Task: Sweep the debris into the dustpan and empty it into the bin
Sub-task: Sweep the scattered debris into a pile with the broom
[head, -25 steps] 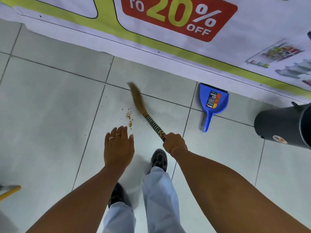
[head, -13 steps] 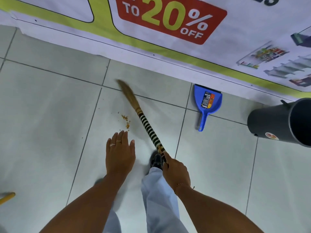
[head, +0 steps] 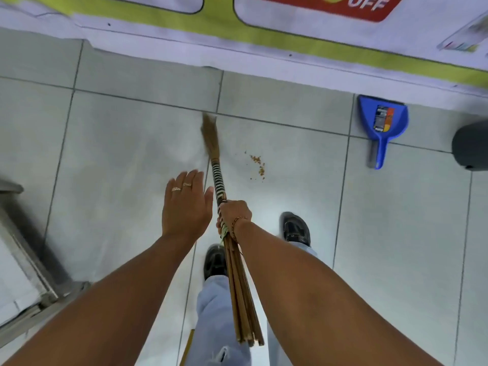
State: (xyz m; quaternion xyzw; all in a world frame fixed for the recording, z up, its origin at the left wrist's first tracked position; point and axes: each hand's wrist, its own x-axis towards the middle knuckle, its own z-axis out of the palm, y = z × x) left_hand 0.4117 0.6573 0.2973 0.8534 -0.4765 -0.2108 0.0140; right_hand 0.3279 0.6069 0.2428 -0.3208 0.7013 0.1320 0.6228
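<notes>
My right hand (head: 233, 216) grips a straw broom (head: 217, 175) by its striped black-and-white binding; the bristle tip (head: 208, 130) rests on the floor ahead, left of the debris. A small scatter of brown crumbs (head: 258, 165) lies on the pale tile to the right of the broom. My left hand (head: 186, 206) hovers flat beside the handle, fingers apart, holding nothing. A blue dustpan (head: 381, 122) lies on the floor at the right, against the banner's edge, handle pointing toward me. The dark bin (head: 470, 146) shows partly at the right edge.
A printed banner (head: 264, 38) with a green stripe runs along the far side of the floor. A metal frame (head: 23, 247) sits at the left edge. My shoes (head: 295, 228) and light trousers are below the hands.
The broom tip has swung from the right of the crumbs to their left. The view has shifted left, so dustpan and bin sit farther right. A metal frame has come into view at left.
</notes>
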